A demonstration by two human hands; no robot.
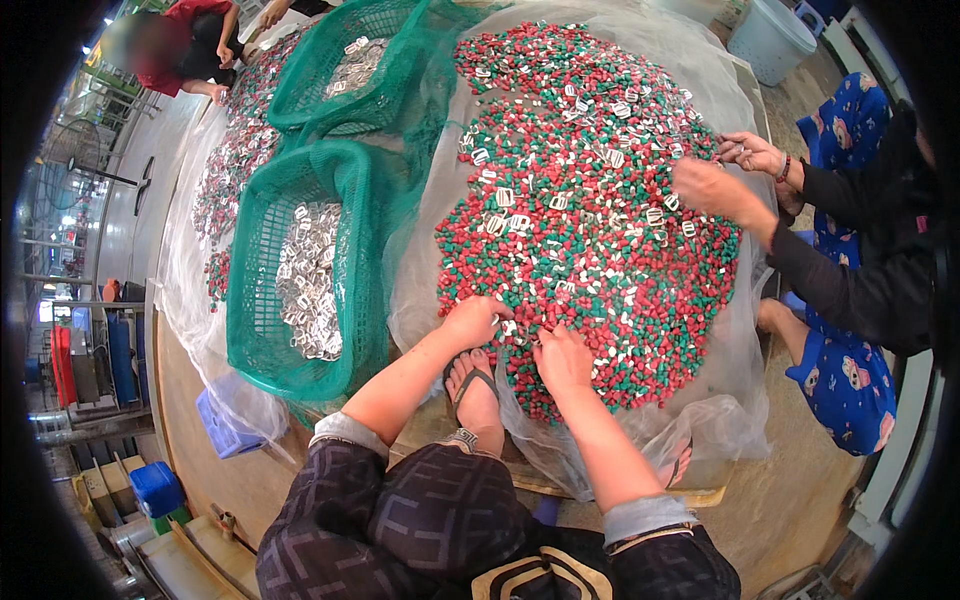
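A wide heap of small red, green and white pellets [600, 230] lies on a clear plastic sheet [700, 420], with silvery metal buckles [505, 198] mixed in. My left hand [472, 320] rests on the near edge of the heap, fingers curled into the pellets. My right hand [562, 358] is beside it, fingers bent down into the pellets; whether it pinches anything is hidden. A small buckle [518, 330] lies between the two hands. My foot in a sandal [475, 385] sits just below them.
A green mesh basket [255, 300] holding many metal buckles stands to the left, with a second one [340, 60] behind it. A person in black sleeves [850, 270] picks at the heap's right side. Another person [190, 50] sits far left. A pale bucket [770, 35] stands at the top right.
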